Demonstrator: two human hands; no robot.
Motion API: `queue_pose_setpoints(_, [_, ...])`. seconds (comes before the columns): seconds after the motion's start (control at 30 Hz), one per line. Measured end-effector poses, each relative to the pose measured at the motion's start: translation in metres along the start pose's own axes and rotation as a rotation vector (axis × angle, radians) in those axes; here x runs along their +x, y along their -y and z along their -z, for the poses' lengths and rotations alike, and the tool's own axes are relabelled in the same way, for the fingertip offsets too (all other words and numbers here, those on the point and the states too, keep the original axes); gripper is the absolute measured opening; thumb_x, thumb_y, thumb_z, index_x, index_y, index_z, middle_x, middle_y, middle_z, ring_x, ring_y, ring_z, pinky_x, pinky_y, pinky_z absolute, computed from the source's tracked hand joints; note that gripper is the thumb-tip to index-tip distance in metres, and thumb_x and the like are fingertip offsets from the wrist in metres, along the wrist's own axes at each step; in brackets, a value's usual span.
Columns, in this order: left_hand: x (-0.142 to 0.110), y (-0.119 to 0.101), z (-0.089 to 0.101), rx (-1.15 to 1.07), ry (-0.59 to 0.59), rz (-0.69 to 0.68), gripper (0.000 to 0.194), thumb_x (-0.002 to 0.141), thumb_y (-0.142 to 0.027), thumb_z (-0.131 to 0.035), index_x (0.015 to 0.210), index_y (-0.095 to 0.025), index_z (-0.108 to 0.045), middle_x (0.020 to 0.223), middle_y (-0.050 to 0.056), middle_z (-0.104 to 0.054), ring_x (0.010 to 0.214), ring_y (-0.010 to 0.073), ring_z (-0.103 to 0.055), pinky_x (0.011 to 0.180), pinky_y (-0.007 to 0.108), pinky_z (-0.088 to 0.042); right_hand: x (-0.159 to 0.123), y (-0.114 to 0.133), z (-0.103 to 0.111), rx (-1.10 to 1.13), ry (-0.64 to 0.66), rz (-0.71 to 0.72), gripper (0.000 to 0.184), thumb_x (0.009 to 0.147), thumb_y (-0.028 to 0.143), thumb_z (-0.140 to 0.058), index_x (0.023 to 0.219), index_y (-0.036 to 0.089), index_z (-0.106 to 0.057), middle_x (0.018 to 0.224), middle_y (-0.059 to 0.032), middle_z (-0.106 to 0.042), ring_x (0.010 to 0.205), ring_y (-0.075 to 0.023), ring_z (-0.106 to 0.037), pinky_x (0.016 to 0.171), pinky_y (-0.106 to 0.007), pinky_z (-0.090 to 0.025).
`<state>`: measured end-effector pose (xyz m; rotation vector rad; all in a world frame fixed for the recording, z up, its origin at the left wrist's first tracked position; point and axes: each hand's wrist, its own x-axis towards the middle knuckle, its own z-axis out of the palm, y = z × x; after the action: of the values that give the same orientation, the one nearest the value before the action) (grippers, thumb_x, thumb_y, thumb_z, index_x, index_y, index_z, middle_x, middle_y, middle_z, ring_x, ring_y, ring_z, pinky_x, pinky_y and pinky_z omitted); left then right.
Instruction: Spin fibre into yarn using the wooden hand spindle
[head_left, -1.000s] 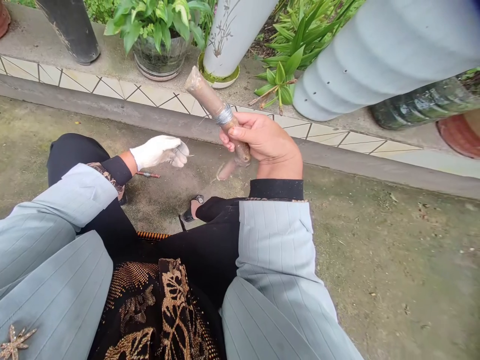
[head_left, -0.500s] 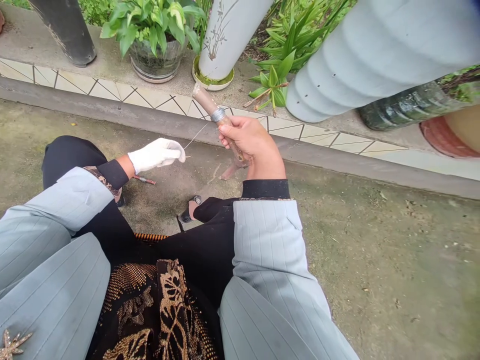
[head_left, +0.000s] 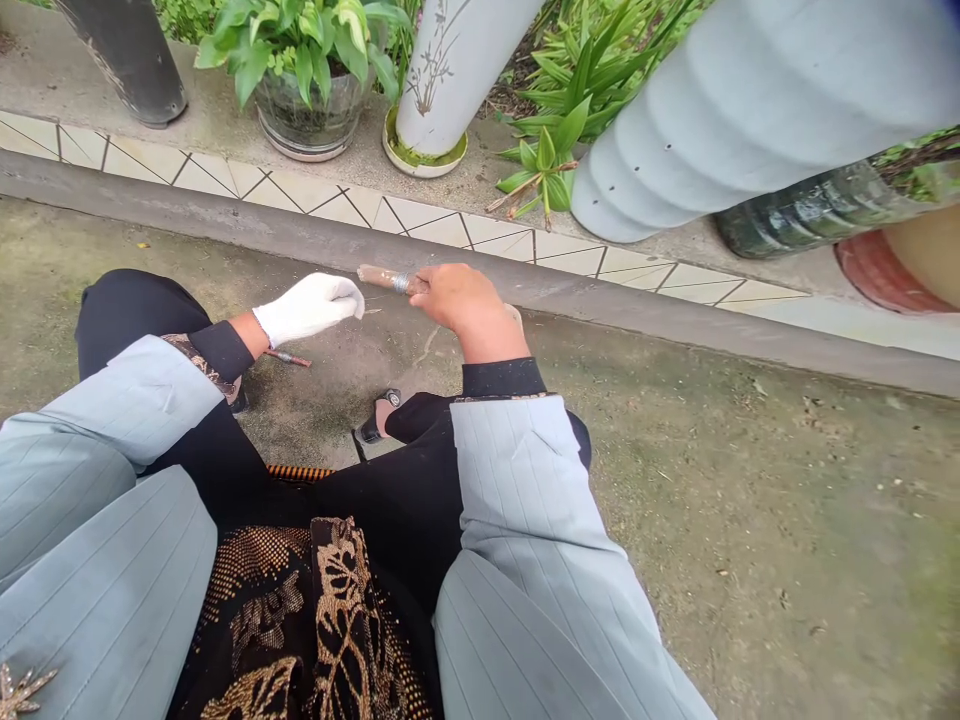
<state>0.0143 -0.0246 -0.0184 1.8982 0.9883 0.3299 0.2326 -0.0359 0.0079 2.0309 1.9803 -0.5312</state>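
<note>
My right hand [head_left: 461, 300] is closed round a short brown stick [head_left: 375, 275], whose far end points left. A coil of silvery wire [head_left: 401, 284] is wound round the stick just beyond my fingers. The near end of the stick is hidden by my hand. To its left, my left hand [head_left: 311, 305], in a white glove, has its fingers curled together close to the stick's tip. The thin wire end it pinches is hardly visible now. A thin reddish piece with a greyish band [head_left: 290, 358] lies on the ground beneath my left wrist.
Along the low tiled ledge [head_left: 300, 200] stand a leafy plant in a clear pot [head_left: 307, 115], a white planter [head_left: 442, 90] in a saucer, a large ribbed grey planter [head_left: 675, 150] and a dark cylinder [head_left: 135, 70]. Concrete ground [head_left: 712, 480] lies to my right.
My right hand has turned over and moved left and down, swinging the stick from a steep slant to nearly level. Its tip is now near my gloved hand. The wire seen stretched between them no longer shows clearly.
</note>
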Motion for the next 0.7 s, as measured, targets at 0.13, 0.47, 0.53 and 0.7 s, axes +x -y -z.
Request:
queue_pose_setpoints(0.13, [-0.001,-0.006,0.007,0.272,0.003,-0.039,0.025,0.077,-0.024,-0.052,0.083,-0.015,-0.074,0.074,0.003,-0.067,0.067,0.0145,-0.055,0.068,0.024,-0.039,-0.007,0.007,0.005,-0.086,0.278,0.122,0.024,0.082,0.028,-0.066,0.104,0.020,-0.073,0.097,-0.0108,-0.071,0.085,-0.0247,-0.062,0.069,-0.033,-0.041])
queue_pose_setpoints(0.47, [0.004,0.007,0.013,0.090,0.120,-0.033,0.020,0.076,-0.021,-0.055,0.081,-0.016,-0.073,0.079,0.000,-0.070,0.074,0.0130,-0.058,0.071,0.021,-0.042,-0.024,-0.004,0.016,0.447,0.651,0.498,0.030,0.074,0.028,-0.071,0.104,0.022,-0.074,0.071,0.0024,-0.064,0.059,-0.0105,-0.051,0.060,-0.026,-0.042])
queue_pose_setpoints(0.53, [0.004,0.010,0.010,-0.042,0.152,-0.026,0.016,0.077,-0.023,-0.059,0.081,-0.015,-0.072,0.073,0.000,-0.066,0.066,0.0108,-0.055,0.065,0.020,-0.041,-0.027,-0.007,0.018,0.584,0.600,0.536,0.032,0.073,0.030,-0.072,0.104,0.022,-0.073,0.069,0.0035,-0.062,0.059,-0.0100,-0.050,0.059,-0.025,-0.042])
queue_pose_setpoints(0.7, [0.003,0.013,0.004,-0.410,0.159,-0.012,0.028,0.090,-0.039,-0.053,0.092,-0.014,-0.066,0.054,-0.003,-0.045,0.049,0.0080,-0.042,0.046,0.018,-0.034,-0.024,-0.005,0.011,1.011,0.181,0.472,0.029,0.075,0.042,-0.073,0.091,0.020,-0.066,0.067,0.0017,-0.057,0.058,-0.0109,-0.047,0.056,-0.024,-0.042])
